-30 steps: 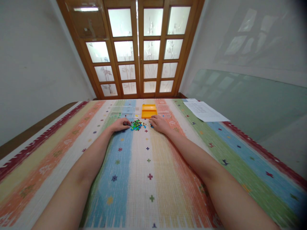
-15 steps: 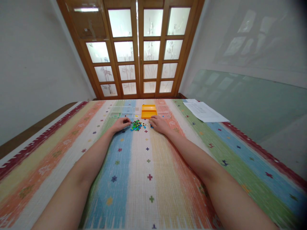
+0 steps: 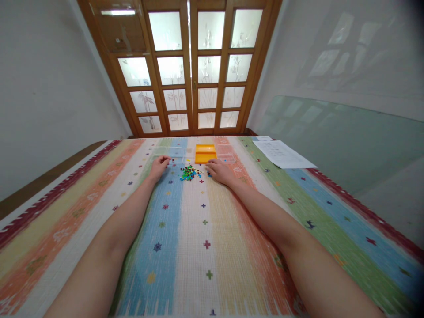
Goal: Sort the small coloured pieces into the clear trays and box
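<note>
My left hand (image 3: 160,167) is at the near edge of a clear plastic box (image 3: 175,148), its fingers bent together in a pinch. Anything between those fingertips is too small to make out. To its right lies a pile of tiny green, blue and dark pieces (image 3: 189,173) on the striped tablecloth (image 3: 195,238). My right hand (image 3: 219,171) rests at the right side of this pile, fingers curled down over a few small blue pieces (image 3: 209,175). Whether it grips one is hidden. Just beyond it stands an orange two-part box (image 3: 206,155).
Another clear box (image 3: 227,153) stands right of the orange one, with a tiny blue piece near its front. Printed white sheets (image 3: 281,154) lie at the far right. Wooden doors with glass panes (image 3: 192,70) rise behind the table, and a glass panel leans at the right wall.
My left hand has moved left, away from the pile and onto the near edge of the left clear box. My right hand has stayed in place.
</note>
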### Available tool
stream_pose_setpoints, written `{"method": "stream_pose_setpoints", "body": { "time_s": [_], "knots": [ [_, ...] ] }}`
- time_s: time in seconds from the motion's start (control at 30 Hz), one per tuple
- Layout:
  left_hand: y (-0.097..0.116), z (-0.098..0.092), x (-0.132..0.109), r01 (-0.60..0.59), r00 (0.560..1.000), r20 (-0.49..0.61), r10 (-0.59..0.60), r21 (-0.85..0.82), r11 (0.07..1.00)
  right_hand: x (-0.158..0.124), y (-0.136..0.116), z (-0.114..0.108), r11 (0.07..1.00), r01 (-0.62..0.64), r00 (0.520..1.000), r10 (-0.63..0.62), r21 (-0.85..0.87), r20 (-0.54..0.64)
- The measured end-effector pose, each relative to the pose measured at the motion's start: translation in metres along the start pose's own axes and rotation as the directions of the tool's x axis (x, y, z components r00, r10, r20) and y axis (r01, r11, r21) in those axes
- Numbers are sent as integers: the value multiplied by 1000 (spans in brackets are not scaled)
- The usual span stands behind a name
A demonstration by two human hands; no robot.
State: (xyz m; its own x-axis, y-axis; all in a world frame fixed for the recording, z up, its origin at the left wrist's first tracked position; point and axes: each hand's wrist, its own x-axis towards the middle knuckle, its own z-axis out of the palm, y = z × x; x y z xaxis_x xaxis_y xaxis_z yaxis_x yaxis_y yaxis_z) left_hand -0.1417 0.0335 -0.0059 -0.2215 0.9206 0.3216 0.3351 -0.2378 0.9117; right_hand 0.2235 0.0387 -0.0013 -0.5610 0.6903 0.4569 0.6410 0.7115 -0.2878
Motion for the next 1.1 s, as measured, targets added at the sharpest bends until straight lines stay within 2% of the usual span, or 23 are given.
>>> {"method": "stream_pose_setpoints", "body": {
  "time_s": [0.1,0.23,0.4,0.57,0.7,0.83,0.93,1.03,1.1],
  "knots": [
    [2,-4,1,60,989,-134,-63,-24,998,0,0,0,1000,5,1000,-5,2,-8],
    [2,-9,2,148,967,-189,-173,-139,979,0,-1,-1,1000,-1,1000,1,-2,-14],
    [-2,-16,5,224,951,-157,-266,-245,943,0,-1,-1,1000,2,1000,-2,-10,-8],
    [-4,-18,5,217,970,-57,-236,-235,947,0,-1,-1,1000,3,1000,-3,-13,-2],
    [-6,-14,3,131,991,-20,-132,-58,990,-1,-3,-3,1000,-2,1000,2,-8,6],
    [-3,-5,-2,-61,997,66,46,242,968,-1,-4,-4,1000,-19,1000,19,2,23],
    [3,7,-9,-222,968,200,154,379,898,0,-5,-4,1000,-21,1000,21,1,21],
    [11,20,-16,-341,919,340,197,440,831,0,-5,-4,1000,-23,1000,23,6,19],
    [15,26,-20,-386,897,390,208,460,800,0,-5,-4,1000,-22,1000,22,10,22]
  ]
}}
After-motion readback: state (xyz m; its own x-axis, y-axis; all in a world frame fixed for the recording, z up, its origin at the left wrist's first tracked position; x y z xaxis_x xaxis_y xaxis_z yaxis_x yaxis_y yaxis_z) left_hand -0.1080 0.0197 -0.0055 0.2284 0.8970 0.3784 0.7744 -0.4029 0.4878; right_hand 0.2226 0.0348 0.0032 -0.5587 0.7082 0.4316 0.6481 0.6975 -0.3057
